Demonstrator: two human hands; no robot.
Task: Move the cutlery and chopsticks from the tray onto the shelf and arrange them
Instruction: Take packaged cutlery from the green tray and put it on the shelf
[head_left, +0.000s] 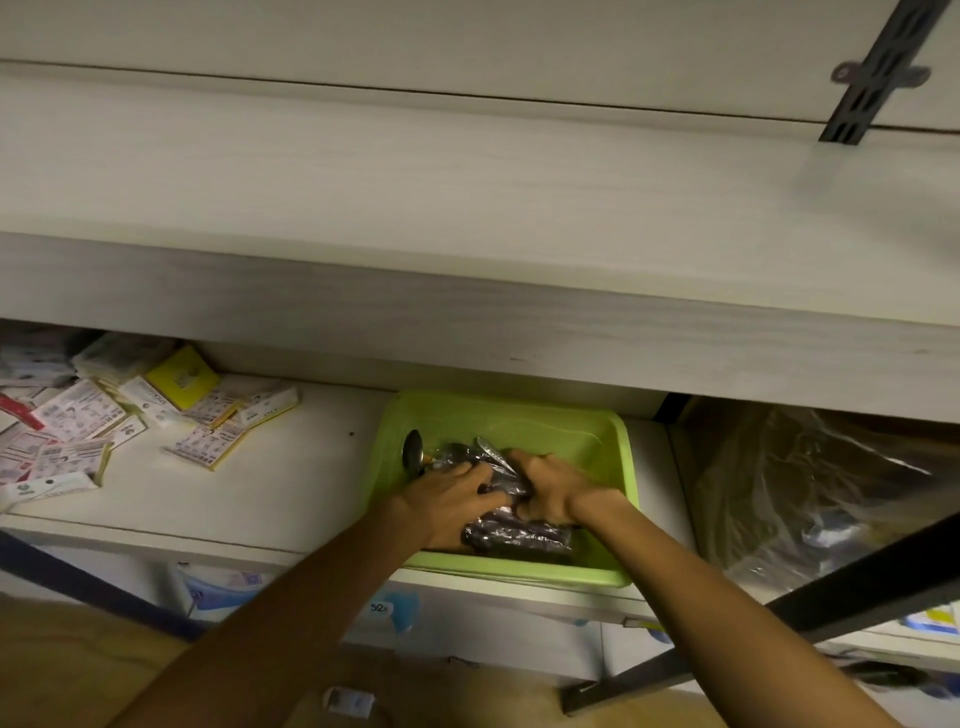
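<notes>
A lime-green plastic tray (582, 431) sits on the lower shelf (291, 483), under the broad pale upper shelf (467, 208). Inside lies a bundle of dark cutlery wrapped in clear plastic (514, 535). A metal spoon (413, 451) pokes out at the tray's left side. Both my hands are in the tray on the bundle. My left hand (452, 499) lies over its left side with fingers spread. My right hand (550, 488) curls its fingers round the bundle's upper part.
Small printed packets and a yellow box (182, 383) lie scattered on the lower shelf's left. A crumpled clear plastic bag (810, 493) fills the compartment to the right. A black metal bracket (878, 67) is fixed at the upper right, and a dark bar (779, 618) crosses the lower right.
</notes>
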